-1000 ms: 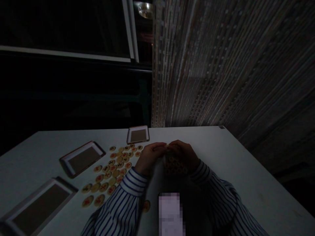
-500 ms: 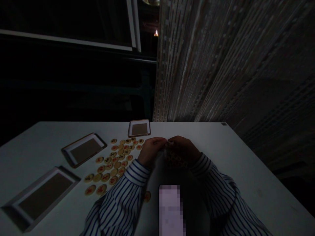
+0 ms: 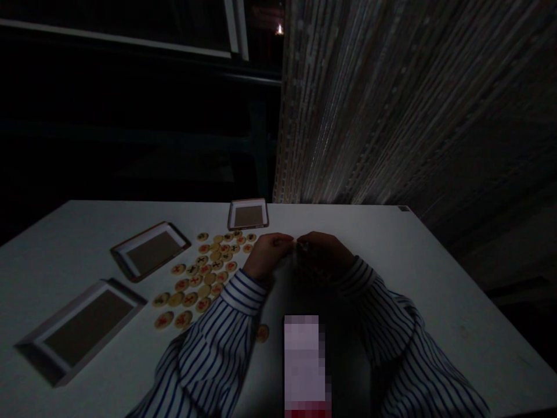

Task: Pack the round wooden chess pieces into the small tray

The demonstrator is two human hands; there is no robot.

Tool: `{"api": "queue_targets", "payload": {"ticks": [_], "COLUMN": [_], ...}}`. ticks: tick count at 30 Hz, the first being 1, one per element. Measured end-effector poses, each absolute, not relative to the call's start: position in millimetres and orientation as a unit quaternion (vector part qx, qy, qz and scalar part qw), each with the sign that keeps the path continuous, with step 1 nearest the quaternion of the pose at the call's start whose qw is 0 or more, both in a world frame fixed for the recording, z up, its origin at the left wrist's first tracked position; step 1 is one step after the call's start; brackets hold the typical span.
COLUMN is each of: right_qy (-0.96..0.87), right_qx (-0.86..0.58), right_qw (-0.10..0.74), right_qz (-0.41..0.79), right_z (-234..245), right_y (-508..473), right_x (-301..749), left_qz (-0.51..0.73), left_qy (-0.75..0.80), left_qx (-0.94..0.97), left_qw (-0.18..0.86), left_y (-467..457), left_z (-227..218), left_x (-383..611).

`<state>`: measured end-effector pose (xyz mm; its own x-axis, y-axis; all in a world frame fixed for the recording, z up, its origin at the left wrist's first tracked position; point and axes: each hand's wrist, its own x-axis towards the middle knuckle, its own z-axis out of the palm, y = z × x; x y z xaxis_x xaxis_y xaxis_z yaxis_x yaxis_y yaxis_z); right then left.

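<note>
My left hand (image 3: 268,253) and my right hand (image 3: 325,251) meet over the middle of the table, fingers closed in a pinch. Between their fingertips is something small and pale, too dark to make out. Shadow lies under my right hand, where several more round pieces show faintly. To the left of my left hand, many round wooden Chinese chess pieces (image 3: 204,291) lie scattered, some with red or black characters up, others blank side up. A lone Chinese chess piece (image 3: 262,332) rests by my left forearm.
Three shallow open trays stand on the white table (image 3: 435,302): a large box tray (image 3: 80,374) at the near left, a tray (image 3: 150,273) behind it, a smaller tray (image 3: 248,227) at the back. A blurred-out pale rectangle (image 3: 304,360) is in front of me. A string curtain (image 3: 348,104) hangs behind.
The view has tipped slightly downward, so the background sits higher in the picture. My hands stay pinched together at nearly the same place, fingertips shifted slightly.
</note>
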<state>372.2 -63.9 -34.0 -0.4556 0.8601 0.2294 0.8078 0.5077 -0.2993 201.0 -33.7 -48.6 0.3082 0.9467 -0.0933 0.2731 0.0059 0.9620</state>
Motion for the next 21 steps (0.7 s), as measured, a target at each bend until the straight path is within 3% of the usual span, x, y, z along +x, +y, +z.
{"api": "queue_targets", "payload": {"ticks": [7, 11, 21], "right_qy": [-0.833, -0.836, -0.853], "right_qx": [-0.55, -0.546, -0.517], "right_qw": [0.037, -0.034, -0.068], "right_qz": [0.051, 0.037, -0.013], "right_z": [-37.2, -36.9, -43.1], "right_y": [-62.0, -61.0, -61.2], "right_x": [377.5, 372.0, 364.9], "left_qz": [0.228, 0.216, 0.211], "left_qy": [0.499, 0.495, 0.486], "left_qx": [0.765, 0.781, 0.793], "left_qw": [0.337, 0.314, 0.301], "left_y": [-27.3, -29.6, -32.1], "left_z": [-53.7, -51.5, -48.0], "left_x": [192.8, 192.4, 192.0]}}
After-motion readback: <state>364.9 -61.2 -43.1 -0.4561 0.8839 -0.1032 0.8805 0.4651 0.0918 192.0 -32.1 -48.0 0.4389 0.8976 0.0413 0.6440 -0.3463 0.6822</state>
